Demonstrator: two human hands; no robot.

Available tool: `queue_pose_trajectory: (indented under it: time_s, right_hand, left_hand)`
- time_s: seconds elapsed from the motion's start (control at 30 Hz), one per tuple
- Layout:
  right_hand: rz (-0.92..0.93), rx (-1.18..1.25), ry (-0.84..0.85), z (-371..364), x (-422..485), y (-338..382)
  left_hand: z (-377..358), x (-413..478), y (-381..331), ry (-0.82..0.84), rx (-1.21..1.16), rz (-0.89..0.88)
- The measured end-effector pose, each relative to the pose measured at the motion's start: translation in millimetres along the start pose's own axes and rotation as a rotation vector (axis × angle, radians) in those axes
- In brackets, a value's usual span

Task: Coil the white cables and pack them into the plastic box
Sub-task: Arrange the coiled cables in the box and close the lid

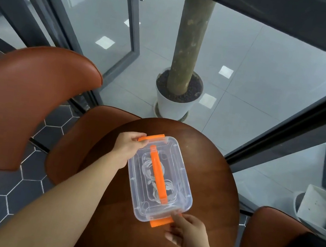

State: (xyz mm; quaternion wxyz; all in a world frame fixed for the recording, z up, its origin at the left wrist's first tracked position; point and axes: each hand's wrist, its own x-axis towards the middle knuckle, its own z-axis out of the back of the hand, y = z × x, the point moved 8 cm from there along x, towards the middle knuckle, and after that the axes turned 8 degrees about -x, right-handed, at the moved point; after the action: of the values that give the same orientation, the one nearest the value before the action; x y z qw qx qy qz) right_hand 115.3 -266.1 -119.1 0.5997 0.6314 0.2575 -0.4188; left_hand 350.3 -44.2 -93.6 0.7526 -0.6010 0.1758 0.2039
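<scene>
A clear plastic box (179,180) with its lid on stands on the round brown table (216,185). An orange handle (158,174) runs along the lid. White cables (148,166) lie coiled inside, seen through the lid. My left hand (128,146) grips the far orange latch (151,137), fingers curled over it. My right hand (188,231) is at the near orange latch (159,223), fingertips on its right end and the lid's corner.
A brown chair (24,104) stands left of the table, and another brown seat (266,242) sits at the right. Beyond the table a white pot (173,104) holds a tree trunk. Glass walls with dark frames enclose the area. A grey planter (321,210) stands at the right.
</scene>
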Motion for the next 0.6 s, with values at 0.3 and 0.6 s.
queue_pose_trajectory:
  time_s: [0.3,0.6]
  right_hand:
    - [0.016,0.173,-0.014,3,-4,-1]
    - [0.032,0.178,-0.089,-4,4,-4]
  left_hand:
    - [1,-16,-15,-0.061,0.476,-0.400]
    - [-7,-32,-25,-0.184,0.647,-0.559]
